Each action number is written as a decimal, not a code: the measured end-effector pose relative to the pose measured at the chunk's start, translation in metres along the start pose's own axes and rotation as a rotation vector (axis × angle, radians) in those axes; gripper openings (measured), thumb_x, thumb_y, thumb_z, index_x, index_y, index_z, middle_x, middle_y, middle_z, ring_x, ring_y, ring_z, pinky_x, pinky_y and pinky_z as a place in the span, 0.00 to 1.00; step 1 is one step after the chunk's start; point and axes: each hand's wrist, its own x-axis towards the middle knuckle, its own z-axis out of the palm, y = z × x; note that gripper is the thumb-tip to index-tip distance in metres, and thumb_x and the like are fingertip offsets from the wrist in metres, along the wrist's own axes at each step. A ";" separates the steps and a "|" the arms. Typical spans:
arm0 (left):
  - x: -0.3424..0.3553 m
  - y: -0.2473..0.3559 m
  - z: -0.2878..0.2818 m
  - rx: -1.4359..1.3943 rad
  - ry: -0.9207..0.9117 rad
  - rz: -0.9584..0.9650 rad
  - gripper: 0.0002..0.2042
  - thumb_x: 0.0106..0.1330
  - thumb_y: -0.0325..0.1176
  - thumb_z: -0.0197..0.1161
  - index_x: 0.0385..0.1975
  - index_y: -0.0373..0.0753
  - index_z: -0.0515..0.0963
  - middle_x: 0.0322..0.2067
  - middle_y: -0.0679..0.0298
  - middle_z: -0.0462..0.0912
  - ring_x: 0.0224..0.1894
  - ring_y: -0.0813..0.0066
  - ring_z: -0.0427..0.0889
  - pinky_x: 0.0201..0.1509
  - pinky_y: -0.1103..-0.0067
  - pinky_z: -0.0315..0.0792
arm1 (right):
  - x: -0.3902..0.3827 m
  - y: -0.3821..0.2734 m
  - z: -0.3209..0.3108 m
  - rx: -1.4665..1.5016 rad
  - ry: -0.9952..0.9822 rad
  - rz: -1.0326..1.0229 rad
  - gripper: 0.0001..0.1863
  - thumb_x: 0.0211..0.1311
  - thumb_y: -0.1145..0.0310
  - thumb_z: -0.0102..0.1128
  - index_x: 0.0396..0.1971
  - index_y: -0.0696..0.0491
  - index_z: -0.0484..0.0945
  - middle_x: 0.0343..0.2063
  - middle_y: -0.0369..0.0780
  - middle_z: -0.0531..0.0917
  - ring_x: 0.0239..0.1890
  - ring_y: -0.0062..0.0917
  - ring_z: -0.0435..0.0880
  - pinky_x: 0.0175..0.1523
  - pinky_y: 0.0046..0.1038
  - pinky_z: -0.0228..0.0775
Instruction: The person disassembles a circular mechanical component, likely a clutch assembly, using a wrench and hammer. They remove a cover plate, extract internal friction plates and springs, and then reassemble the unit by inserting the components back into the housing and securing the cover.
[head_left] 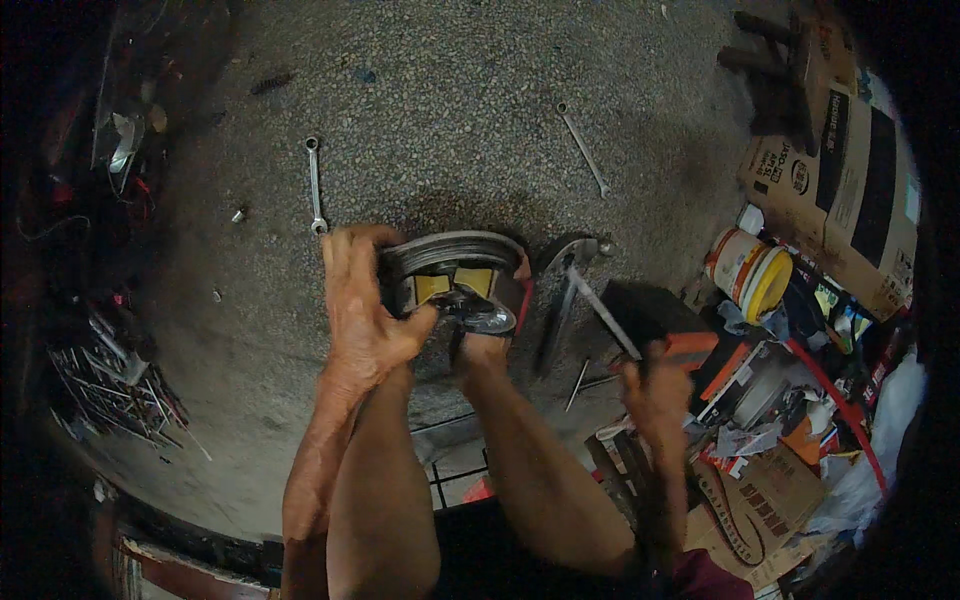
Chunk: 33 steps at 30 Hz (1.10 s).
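My left hand (pixel 370 330) grips the left side of a round metal part (pixel 460 245) with a grooved rim and yellow pieces (pixel 470 280) inside. The part is low between my lower legs, by my foot (pixel 480 355); whether it rests on the ground is hidden. My right hand (pixel 655 395), blurred, is wrapped round a long, pale-shafted tool (pixel 605 310) angled up to the left. The tool's far end overlaps a dark metal piece (pixel 560 260) right of the round part; I cannot make out its shape.
Two wrenches (pixel 314 180) (pixel 583 145) lie on the pebbled floor (pixel 450 110). Metal rods and tools (pixel 130 390) lie at left. A dark box (pixel 650 310), yellow bucket (pixel 755 280), cardboard (pixel 820 190), a stool (pixel 775 70) and loose clutter crowd the right.
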 end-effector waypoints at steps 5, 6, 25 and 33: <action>0.016 0.002 0.011 0.057 -0.071 0.099 0.26 0.37 0.30 0.67 0.42 0.33 0.73 0.39 0.52 0.71 0.45 0.52 0.70 0.48 0.64 0.68 | 0.020 -0.025 -0.074 0.196 0.219 -0.353 0.15 0.60 0.63 0.58 0.39 0.58 0.74 0.28 0.51 0.77 0.30 0.50 0.79 0.34 0.45 0.68; 0.015 -0.005 0.006 0.124 -0.061 0.095 0.26 0.37 0.31 0.67 0.43 0.33 0.74 0.39 0.52 0.71 0.45 0.52 0.70 0.49 0.63 0.68 | 0.036 -0.036 -0.067 0.186 0.206 -0.453 0.14 0.59 0.64 0.58 0.39 0.57 0.74 0.28 0.50 0.77 0.31 0.48 0.79 0.34 0.45 0.68; 0.055 -0.037 0.069 0.399 0.093 0.095 0.21 0.61 0.42 0.58 0.48 0.32 0.77 0.47 0.50 0.72 0.53 0.52 0.66 0.58 0.59 0.57 | 0.201 -0.051 0.017 0.082 0.267 -0.791 0.15 0.54 0.58 0.64 0.36 0.53 0.78 0.34 0.46 0.82 0.35 0.45 0.82 0.41 0.45 0.72; 0.056 -0.046 0.073 0.458 0.144 0.017 0.16 0.72 0.42 0.49 0.43 0.37 0.80 0.42 0.54 0.74 0.48 0.54 0.68 0.54 0.60 0.58 | 0.142 -0.072 -0.028 -0.079 0.326 -0.588 0.13 0.60 0.59 0.59 0.35 0.54 0.76 0.26 0.45 0.81 0.31 0.42 0.83 0.35 0.44 0.73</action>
